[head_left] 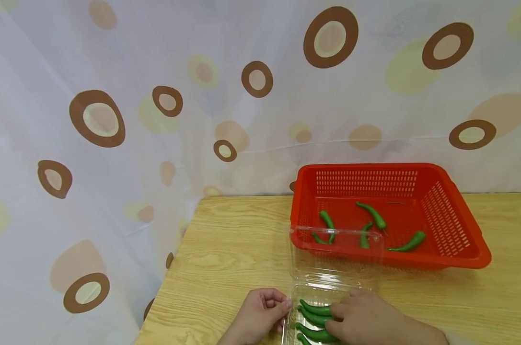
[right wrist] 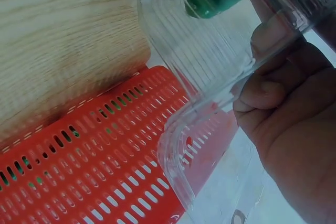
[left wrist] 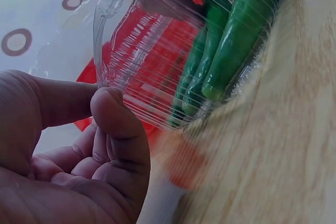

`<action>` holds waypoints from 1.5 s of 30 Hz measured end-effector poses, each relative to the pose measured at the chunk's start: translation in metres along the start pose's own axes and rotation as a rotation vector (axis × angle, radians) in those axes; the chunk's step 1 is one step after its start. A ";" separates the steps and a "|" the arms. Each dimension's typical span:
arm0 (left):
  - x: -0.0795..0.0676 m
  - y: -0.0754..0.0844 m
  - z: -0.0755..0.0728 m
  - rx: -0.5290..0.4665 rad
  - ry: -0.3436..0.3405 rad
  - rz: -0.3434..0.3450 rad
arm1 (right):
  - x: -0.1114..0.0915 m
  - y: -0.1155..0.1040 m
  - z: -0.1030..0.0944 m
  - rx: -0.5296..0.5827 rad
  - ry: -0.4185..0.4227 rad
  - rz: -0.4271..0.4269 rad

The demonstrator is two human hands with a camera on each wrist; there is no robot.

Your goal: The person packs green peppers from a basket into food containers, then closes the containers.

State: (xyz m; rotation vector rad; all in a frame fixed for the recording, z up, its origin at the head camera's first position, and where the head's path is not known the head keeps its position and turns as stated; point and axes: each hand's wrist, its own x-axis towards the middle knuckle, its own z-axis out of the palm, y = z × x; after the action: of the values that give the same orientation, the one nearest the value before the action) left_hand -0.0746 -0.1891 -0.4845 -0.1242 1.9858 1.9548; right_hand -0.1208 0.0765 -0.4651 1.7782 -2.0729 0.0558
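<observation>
A clear plastic clamshell box [head_left: 316, 287] lies at the table's front, its lid [head_left: 335, 258] raised and overlapping the basket in the head view. Several green chili peppers [head_left: 315, 318] lie side by side in its base. My left hand [head_left: 262, 314] pinches the box's left rim between thumb [left wrist: 113, 111] and forefinger, the other fingers curled under. My right hand [head_left: 368, 318] reaches over the box's right side, fingertips at the peppers' right ends. In the right wrist view its lower fingers [right wrist: 262, 90] are bent beside the box wall. I cannot tell whether it grips a pepper.
Behind the box stands a red slotted plastic basket [head_left: 454, 261] with several loose green chili peppers [head_left: 411, 242] inside. The wooden table [head_left: 225, 244] ends at a left edge. A patterned curtain [head_left: 260, 115] hangs along the back and left side.
</observation>
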 end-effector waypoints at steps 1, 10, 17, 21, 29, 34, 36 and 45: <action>0.000 0.000 0.000 0.001 0.000 0.000 | 0.000 0.000 0.000 0.015 -0.019 0.006; 0.000 0.000 0.000 -0.010 0.004 0.002 | 0.000 -0.003 -0.001 0.058 -0.062 0.022; 0.000 0.002 0.000 -0.010 0.005 0.001 | -0.001 -0.002 0.001 0.081 -0.056 0.007; 0.000 0.001 0.000 -0.012 0.007 -0.006 | 0.000 0.000 -0.003 0.093 -0.040 0.012; -0.001 0.001 -0.001 -0.025 0.007 -0.021 | 0.016 0.015 -0.041 0.092 0.230 -0.048; -0.001 0.002 0.000 -0.021 -0.001 -0.017 | 0.035 0.029 -0.100 0.084 0.314 -0.013; 0.000 0.001 0.000 -0.013 -0.001 -0.012 | 0.044 0.038 -0.124 0.078 0.377 -0.012; 0.002 -0.003 -0.002 0.001 -0.006 -0.010 | 0.072 0.120 -0.158 0.112 0.486 0.038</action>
State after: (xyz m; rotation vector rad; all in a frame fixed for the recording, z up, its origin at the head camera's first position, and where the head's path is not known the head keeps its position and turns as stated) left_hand -0.0758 -0.1910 -0.4879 -0.1279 1.9780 1.9456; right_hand -0.1996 0.0769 -0.2689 1.5870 -1.7747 0.5661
